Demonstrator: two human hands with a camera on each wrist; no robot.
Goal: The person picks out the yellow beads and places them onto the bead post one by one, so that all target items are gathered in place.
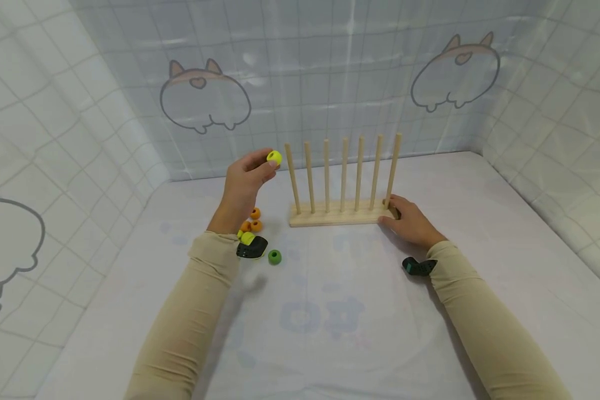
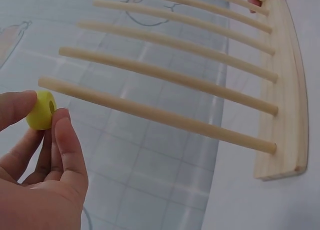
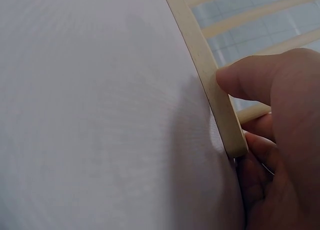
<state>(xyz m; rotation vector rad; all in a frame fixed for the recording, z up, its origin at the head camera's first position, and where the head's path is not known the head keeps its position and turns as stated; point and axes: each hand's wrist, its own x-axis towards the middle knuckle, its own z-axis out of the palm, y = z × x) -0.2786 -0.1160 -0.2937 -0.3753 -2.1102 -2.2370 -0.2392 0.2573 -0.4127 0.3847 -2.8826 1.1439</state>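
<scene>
Between thumb and fingers my left hand [image 1: 247, 176] pinches a yellow bead [image 1: 274, 158], its hole showing. In the head view the bead is up beside the top of the leftmost peg [image 1: 292, 178]; in the left wrist view it sits close to that peg's tip [image 2: 47, 84]. The wooden peg rack [image 1: 340, 218] stands upright on the table, a row of several bare pegs rising from its base. My right hand [image 1: 411, 223] grips the right end of the base [image 3: 220, 103], with the thumb on its front edge and the other fingers behind.
Several orange beads [image 1: 256, 225] lie on the table left of the rack, partly behind the left wrist. Near them is a yellow-green bead [image 1: 248, 238], and a green bead [image 1: 274, 256] lies closer to me. A tiled-pattern curtain [image 1: 300, 83] hangs behind the table.
</scene>
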